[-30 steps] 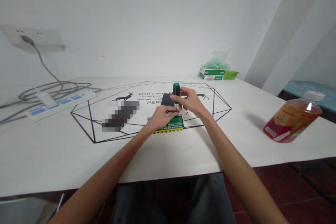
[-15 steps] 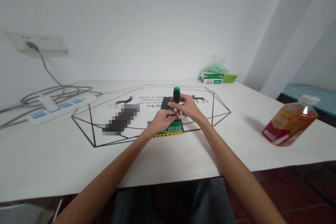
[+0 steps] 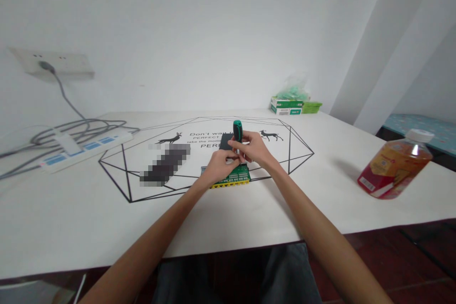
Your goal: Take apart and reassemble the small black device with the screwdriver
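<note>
A green circuit board (image 3: 233, 176) with a yellow strip along its near edge lies on the white table. Over it stands a screwdriver (image 3: 237, 131) with a green and black handle, nearly upright. My right hand (image 3: 251, 146) has its fingers closed round the screwdriver below the handle. My left hand (image 3: 221, 164) rests at the board's left part, its fingers pinched close to the screwdriver's shaft; what they hold is too small to make out. Behind the hands lies a dark flat object (image 3: 225, 141), partly covered by them.
A blurred-out dark object (image 3: 166, 164) lies left of the board. Farther left are a white power strip (image 3: 89, 149) and coiled grey cables (image 3: 76, 126). A drink bottle (image 3: 394, 164) stands at the right. Green and white boxes (image 3: 287, 103) sit at the back right.
The screwdriver's handle has tilted slightly to the left, and my right hand has shifted a little with it. The whole view has moved slightly.
</note>
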Motion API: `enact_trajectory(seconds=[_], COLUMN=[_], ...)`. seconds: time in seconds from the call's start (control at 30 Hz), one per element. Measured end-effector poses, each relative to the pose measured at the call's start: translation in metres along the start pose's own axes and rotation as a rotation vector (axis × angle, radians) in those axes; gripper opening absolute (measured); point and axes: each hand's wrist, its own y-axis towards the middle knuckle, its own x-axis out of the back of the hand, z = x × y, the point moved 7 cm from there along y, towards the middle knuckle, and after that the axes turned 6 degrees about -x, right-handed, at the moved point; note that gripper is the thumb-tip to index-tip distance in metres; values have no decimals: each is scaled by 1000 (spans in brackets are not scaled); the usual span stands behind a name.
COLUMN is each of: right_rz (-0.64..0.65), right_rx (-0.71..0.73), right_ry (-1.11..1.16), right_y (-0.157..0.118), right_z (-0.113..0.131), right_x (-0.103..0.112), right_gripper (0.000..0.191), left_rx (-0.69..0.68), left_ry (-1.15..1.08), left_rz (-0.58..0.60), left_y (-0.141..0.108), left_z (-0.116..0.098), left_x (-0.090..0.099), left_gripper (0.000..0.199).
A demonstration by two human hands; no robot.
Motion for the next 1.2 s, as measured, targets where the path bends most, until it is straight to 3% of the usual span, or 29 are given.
enact_trajectory(seconds=[0.13, 0.4, 0.6, 0.9, 1.2], right_rz=[2, -21, -18, -18, -10], right_rx=[-17, 14, -3, -13, -2], right_ry=[32, 20, 66, 59, 54], right_y=[0, 3, 3, 4, 3], right_z=[0, 0, 0, -2, 0], right_x=[1, 3, 3, 4, 3], right_gripper=[30, 31, 34, 34, 36], left_rx=[-11, 41, -20, -5, -5], left_ry=[-17, 62, 20, 43, 111], left_rz=[26, -64, 10, -3, -80], left_y=[-1, -1, 0, 0, -1], left_z=[-3, 2, -7, -5, -4], left_x=[-2, 2, -3, -1, 2], left_gripper=[19, 15, 20, 20, 18])
